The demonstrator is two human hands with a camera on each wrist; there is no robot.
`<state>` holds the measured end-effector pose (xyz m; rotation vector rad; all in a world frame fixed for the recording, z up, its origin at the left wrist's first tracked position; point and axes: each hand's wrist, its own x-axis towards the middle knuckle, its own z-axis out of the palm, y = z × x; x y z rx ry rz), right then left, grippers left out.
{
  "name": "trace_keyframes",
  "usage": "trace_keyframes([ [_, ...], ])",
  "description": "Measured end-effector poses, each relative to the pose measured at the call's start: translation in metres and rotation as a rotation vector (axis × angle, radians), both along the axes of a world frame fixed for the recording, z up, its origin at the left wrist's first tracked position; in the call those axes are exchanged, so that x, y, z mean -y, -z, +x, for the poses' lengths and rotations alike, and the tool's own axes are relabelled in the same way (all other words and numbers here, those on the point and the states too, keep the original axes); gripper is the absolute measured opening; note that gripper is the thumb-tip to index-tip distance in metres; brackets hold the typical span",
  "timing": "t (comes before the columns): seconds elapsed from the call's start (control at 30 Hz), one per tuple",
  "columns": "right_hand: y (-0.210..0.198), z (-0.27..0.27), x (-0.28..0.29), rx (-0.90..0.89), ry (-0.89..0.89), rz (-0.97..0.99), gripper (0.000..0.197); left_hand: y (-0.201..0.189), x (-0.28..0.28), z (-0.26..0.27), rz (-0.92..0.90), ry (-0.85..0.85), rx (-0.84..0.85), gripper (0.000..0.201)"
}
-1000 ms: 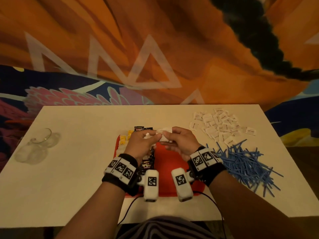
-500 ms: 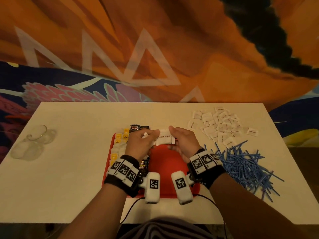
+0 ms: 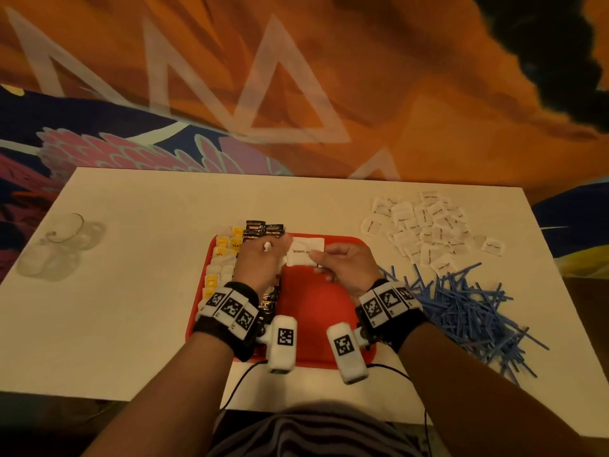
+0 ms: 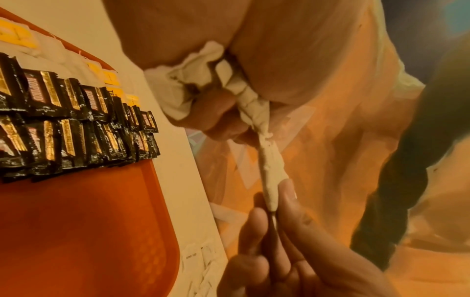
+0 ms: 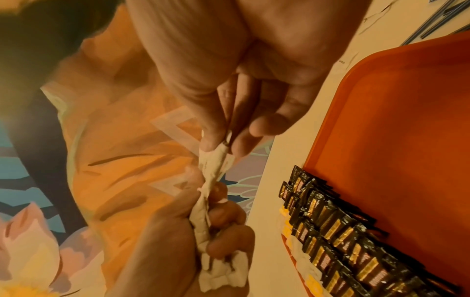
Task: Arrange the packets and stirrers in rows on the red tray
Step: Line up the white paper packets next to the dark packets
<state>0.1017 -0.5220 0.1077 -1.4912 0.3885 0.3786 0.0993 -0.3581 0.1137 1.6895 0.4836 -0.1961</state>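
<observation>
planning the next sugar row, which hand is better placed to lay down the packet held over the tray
Right. The right hand pinches the white brown-sugar packet by one end, over bare red plastic tray; the left hand grips a bunch of packets.

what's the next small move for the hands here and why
Probably lower the brown sugar packets onto the bare tray beside the coffee row. Both the left hand and right hand grip them above the tray, and that red area holds no row yet.
</observation>
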Motion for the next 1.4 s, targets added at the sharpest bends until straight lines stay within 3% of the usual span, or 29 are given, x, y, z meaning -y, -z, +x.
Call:
trace_keyframes([
  [0.1,0.023,0.01,0.001,-0.038,0.006,-0.065,0.026,0.01,-0.011,0.003,-0.04,-0.083,-0.104,0.032],
  [0.23,0.057,0.033,-0.003,-0.088,0.024,-0.207,0.025,0.031,-0.032,0.0,-0.094,-0.12,-0.233,0.029],
  [0.5,0.115,0.085,-0.025,-0.229,-0.004,-0.4,0.025,0.053,-0.075,-0.004,-0.062,-0.094,-0.269,0.029],
  [0.8,0.131,0.113,-0.051,-0.21,-0.074,-0.625,0.036,0.065,-0.108,0.003,-0.043,-0.094,-0.283,0.03],
  [1.4,0.134,0.114,-0.049,-0.243,-0.056,-0.666,0.027,0.074,-0.109,-0.001,-0.127,-0.072,-0.314,0.039],
])
